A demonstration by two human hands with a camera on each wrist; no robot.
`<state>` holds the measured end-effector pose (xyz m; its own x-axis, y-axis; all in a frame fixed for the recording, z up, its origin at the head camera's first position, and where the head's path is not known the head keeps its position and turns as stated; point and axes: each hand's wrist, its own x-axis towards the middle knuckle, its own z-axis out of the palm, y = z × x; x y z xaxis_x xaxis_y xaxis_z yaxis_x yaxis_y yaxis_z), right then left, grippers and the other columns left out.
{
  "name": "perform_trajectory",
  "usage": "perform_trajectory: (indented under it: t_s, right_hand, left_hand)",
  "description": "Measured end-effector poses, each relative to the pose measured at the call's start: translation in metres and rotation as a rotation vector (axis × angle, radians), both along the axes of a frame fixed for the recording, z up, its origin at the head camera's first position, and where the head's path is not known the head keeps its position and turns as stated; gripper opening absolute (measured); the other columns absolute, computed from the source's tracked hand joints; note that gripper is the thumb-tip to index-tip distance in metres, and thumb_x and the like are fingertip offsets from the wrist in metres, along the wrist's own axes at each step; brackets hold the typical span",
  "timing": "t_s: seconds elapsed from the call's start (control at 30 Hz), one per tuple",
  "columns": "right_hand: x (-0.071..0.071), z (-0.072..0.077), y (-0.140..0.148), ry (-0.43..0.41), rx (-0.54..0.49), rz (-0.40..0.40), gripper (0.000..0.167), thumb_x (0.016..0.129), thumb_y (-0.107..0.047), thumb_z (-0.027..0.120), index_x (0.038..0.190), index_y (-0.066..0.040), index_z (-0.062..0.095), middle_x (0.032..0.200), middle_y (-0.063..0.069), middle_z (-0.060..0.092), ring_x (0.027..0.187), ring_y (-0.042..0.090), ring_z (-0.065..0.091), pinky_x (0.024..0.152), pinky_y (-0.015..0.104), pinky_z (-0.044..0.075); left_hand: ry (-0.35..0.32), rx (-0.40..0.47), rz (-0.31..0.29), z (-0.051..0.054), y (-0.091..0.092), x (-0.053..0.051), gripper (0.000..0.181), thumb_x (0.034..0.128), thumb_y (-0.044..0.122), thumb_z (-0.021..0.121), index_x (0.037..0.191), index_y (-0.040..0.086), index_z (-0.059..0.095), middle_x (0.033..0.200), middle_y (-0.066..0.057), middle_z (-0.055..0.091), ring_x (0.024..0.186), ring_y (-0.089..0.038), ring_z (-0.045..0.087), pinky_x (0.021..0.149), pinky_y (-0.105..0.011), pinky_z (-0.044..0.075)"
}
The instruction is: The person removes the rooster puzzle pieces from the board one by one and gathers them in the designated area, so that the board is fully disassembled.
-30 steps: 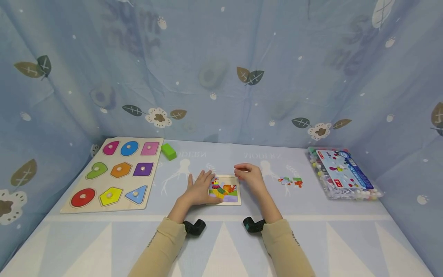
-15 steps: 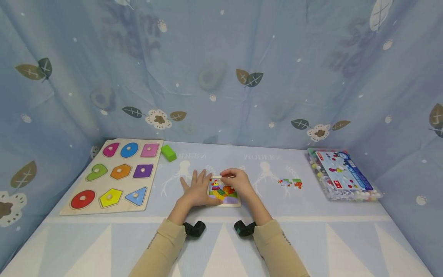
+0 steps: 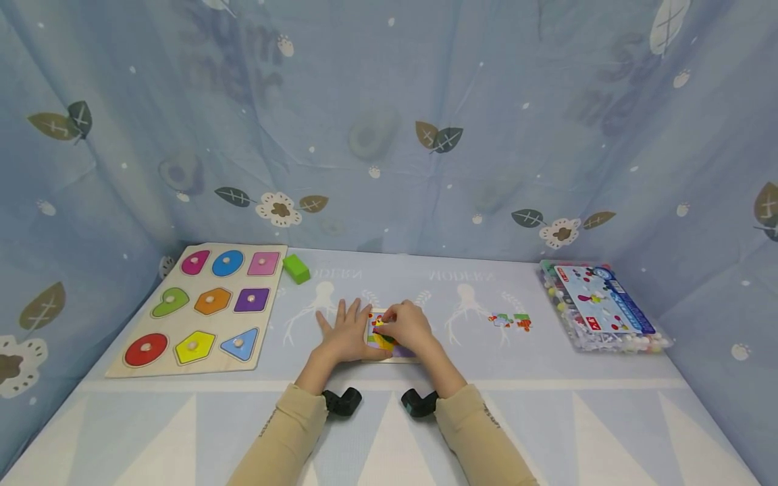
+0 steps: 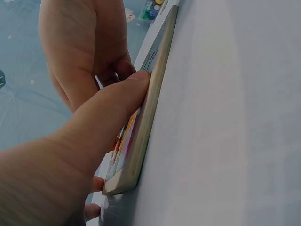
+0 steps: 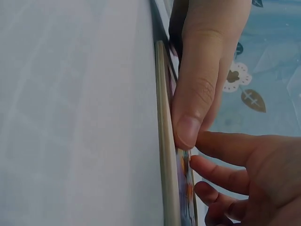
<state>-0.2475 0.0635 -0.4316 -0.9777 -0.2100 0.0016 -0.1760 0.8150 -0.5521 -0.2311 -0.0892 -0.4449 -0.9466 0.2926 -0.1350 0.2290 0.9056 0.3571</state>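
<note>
Nearest are two tan sleeves (image 3: 281, 428), with black wrist cameras (image 3: 343, 402) beside the cuffs, over the patterned surface (image 3: 547, 412).

Past them, in the middle of the surface, lies the small square puzzle (image 3: 379, 343), flat, with one hand at its left side and the other over its right half. Its rim is pale, plain wood, and the left wrist view shows it as a thin slab with a smooth light edge. Purple runs along the lower part of the picture; above it come yellow and a dark green patch, then red near the top left. The rest is covered.

The left hand (image 3: 348, 336) is spread, fingers straight, its thumb lying across the near rim. The right hand (image 3: 408, 326) bends its fingers over the picture; whether it pinches a piece I cannot tell.

Well to the right lie two loose pieces (image 3: 523, 322), one pale blue and red, one green and orange. Off left is a board of coloured shapes (image 3: 197, 282); far right, a clear box of beads (image 3: 602, 304). Beyond the board's corner sits a green block (image 3: 296, 268), then the blue curtain (image 3: 365, 88).
</note>
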Motion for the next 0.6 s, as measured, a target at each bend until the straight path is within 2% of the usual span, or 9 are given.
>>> perform_trajectory:
  t_s: [0.17,0.4,0.5,0.6]
  right_hand:
    - [-0.0011,-0.0019,-0.0021,0.004,-0.036,-0.001,0.022,0.076,-0.026,0.075,0.082,-0.008,0.065,0.077,0.003,0.054,0.069,0.014,0.050,0.059,0.027,0.041]
    - [-0.0007,-0.0032,-0.0038,0.003,-0.166,0.011,0.017,0.078,-0.018,0.074,0.083,-0.009,0.060,0.074,0.000,0.061,0.067,0.013,0.055,0.061,0.026,0.044]
    - [-0.0006,-0.0031,-0.0038,-0.008,-0.219,0.006,0.018,0.079,-0.014,0.072,0.090,-0.008,0.060,0.077,0.002,0.064,0.070,0.015,0.059,0.062,0.027,0.047]
    - [-0.0017,-0.0036,-0.0029,-0.011,-0.230,-0.010,0.028,0.080,-0.011,0.070,0.106,-0.009,0.061,0.080,0.004,0.066,0.072,0.016,0.061,0.063,0.028,0.049]
  left_hand:
    - [0.006,0.000,0.000,-0.0010,-0.0001,0.0000,0.105,0.0666,0.068,0.065,0.146,0.011,0.026,0.153,-0.016,0.013,0.139,-0.042,0.000,0.094,-0.074,-0.009]
    - [0.003,-0.005,0.002,-0.0006,-0.0001,0.0003,0.106,0.0665,0.069,0.065,0.146,0.011,0.026,0.153,-0.016,0.013,0.139,-0.042,0.000,0.094,-0.074,-0.009]
    - [-0.001,-0.014,0.004,0.0001,0.0000,0.0001,0.106,0.0667,0.069,0.065,0.147,0.012,0.025,0.153,-0.016,0.012,0.139,-0.041,0.000,0.095,-0.073,-0.009]
    - [-0.004,-0.021,0.006,0.0010,0.0005,0.0001,0.105,0.0670,0.068,0.065,0.147,0.012,0.025,0.153,-0.015,0.012,0.139,-0.041,0.000,0.095,-0.073,-0.008]
